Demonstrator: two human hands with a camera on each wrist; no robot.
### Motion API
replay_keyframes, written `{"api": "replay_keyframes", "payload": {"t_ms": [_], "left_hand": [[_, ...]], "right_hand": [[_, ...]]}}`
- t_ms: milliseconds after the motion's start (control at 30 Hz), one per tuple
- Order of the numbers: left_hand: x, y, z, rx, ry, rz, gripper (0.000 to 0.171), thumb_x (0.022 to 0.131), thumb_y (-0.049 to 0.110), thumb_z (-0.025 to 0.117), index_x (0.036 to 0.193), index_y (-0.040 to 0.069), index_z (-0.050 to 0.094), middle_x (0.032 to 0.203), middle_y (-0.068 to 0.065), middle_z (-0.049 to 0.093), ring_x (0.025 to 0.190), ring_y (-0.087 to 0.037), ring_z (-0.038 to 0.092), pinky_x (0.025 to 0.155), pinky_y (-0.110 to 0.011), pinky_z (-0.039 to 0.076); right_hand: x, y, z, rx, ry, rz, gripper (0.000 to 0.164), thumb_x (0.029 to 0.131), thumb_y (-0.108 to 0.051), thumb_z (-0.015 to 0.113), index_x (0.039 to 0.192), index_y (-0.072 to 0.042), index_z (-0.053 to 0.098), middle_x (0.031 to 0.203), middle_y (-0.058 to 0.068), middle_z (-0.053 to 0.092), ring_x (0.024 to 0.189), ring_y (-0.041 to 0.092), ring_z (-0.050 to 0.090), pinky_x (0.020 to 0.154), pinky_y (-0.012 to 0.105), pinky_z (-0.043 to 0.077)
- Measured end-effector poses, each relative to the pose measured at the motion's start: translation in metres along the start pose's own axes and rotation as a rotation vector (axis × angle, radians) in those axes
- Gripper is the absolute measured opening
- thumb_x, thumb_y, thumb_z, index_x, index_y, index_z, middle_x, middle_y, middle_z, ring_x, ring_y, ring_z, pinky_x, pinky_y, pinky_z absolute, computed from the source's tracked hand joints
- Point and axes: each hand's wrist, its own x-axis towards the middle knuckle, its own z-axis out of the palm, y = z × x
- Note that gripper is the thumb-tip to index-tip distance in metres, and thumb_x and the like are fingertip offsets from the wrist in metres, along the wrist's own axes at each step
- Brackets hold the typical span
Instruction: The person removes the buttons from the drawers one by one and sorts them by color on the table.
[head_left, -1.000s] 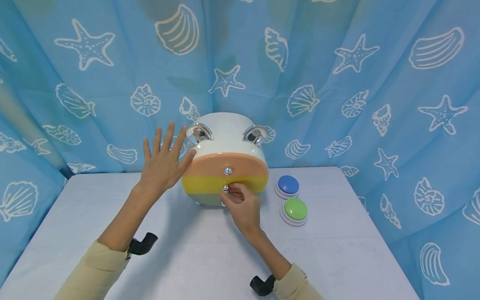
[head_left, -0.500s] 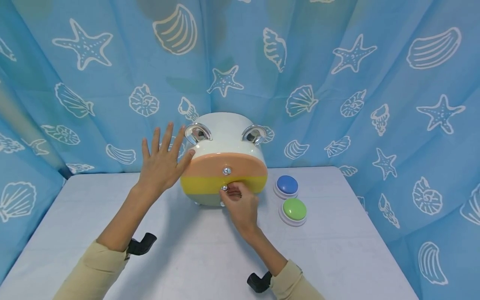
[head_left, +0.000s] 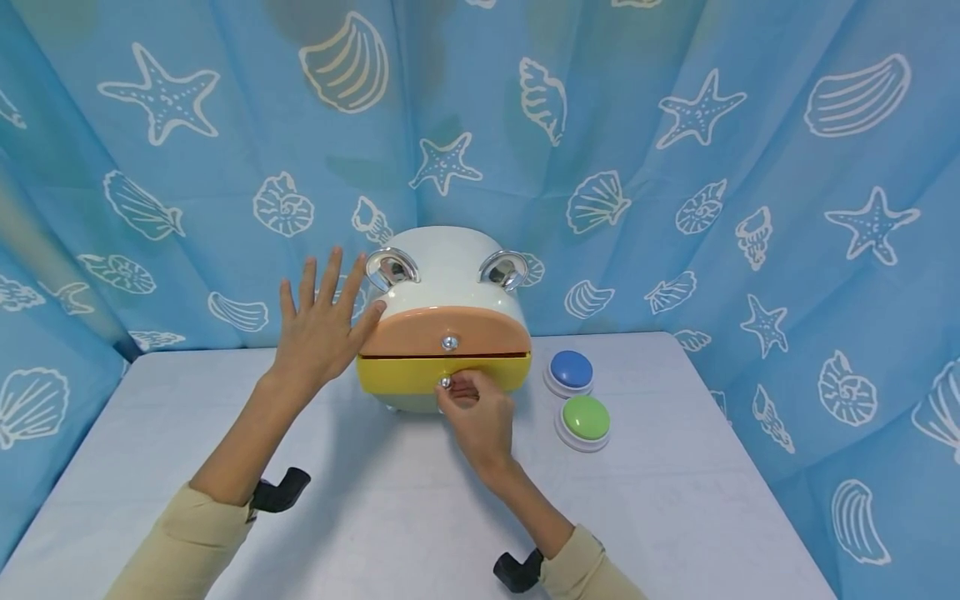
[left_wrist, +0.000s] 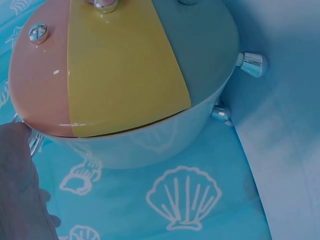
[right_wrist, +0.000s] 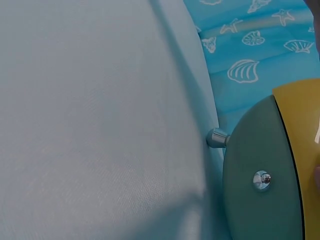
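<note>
Yellow drawer [head_left: 397,376] is now drawn slightly out, its knob [head_left: 446,382] pinched by the right hand [head_left: 482,421], the cabinet [head_left: 448,271] far back on the desk [head_left: 667,508] apparently steadied by the left hand [head_left: 318,335], fingers spread.

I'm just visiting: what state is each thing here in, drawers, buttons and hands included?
Cabinet: upright on the table.
Orange drawer: shut.
Yellow drawer: slightly open.
Green-grey drawer: shut.
Yellow drawer's knob: pinched by right hand.
Left hand: fingers spread, thumb at the cabinet's edge.
Blue button, green button: not being touched.
</note>
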Motion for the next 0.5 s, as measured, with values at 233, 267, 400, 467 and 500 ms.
{"api": "replay_keyframes", "payload": {"t_ms": [233,267,400,467,500], "left_hand": [[0.0,0.0,0.0,0.002,-0.007,-0.005,0.072,0.105,0.053,0.035,0.162,0.018,0.01,0.166,-0.015,-0.002,0.149,-0.042,-0.01,0.111,-0.068,-0.007],[-0.001,0.0,0.0,0.001,-0.01,-0.006,0.072,0.105,0.053,0.035,0.162,0.018,0.009,0.166,-0.015,-0.002,0.149,-0.042,-0.01,0.111,-0.068,-0.007],[-0.001,0.001,-0.001,-0.001,-0.016,-0.008,0.072,0.105,0.054,0.034,0.162,0.017,0.009,0.166,-0.015,-0.002,0.149,-0.042,-0.011,0.111,-0.067,-0.009],[-0.001,0.001,-0.001,0.001,-0.012,-0.007,0.073,0.105,0.053,0.035,0.162,0.017,0.01,0.166,-0.015,-0.002,0.149,-0.042,-0.01,0.111,-0.068,-0.008],[-0.001,0.001,-0.002,0.003,-0.01,-0.006,0.073,0.104,0.053,0.035,0.162,0.017,0.01,0.166,-0.016,-0.002,0.149,-0.043,-0.01,0.111,-0.068,-0.008]], "right_hand": [[-0.006,-0.002,-0.002,-0.014,0.002,-0.027,0.015,0.081,-0.005,0.081,0.09,0.0,0.069,0.081,0.006,0.069,0.072,0.013,0.07,0.066,0.028,0.058],[-0.008,-0.003,-0.003,-0.016,0.002,-0.026,0.015,0.081,-0.005,0.081,0.089,0.0,0.069,0.081,0.006,0.069,0.072,0.013,0.069,0.065,0.029,0.058],[-0.014,-0.008,-0.005,-0.03,0.0,-0.012,0.016,0.081,-0.005,0.081,0.089,-0.001,0.068,0.081,0.005,0.069,0.072,0.011,0.069,0.066,0.026,0.058],[-0.017,-0.011,-0.007,-0.031,0.001,-0.015,0.016,0.08,-0.005,0.081,0.089,-0.001,0.068,0.081,0.005,0.068,0.072,0.01,0.068,0.066,0.025,0.058],[-0.02,-0.011,-0.008,-0.03,0.002,-0.019,0.016,0.08,-0.005,0.081,0.089,-0.001,0.068,0.081,0.005,0.068,0.072,0.01,0.068,0.066,0.026,0.058]]}}
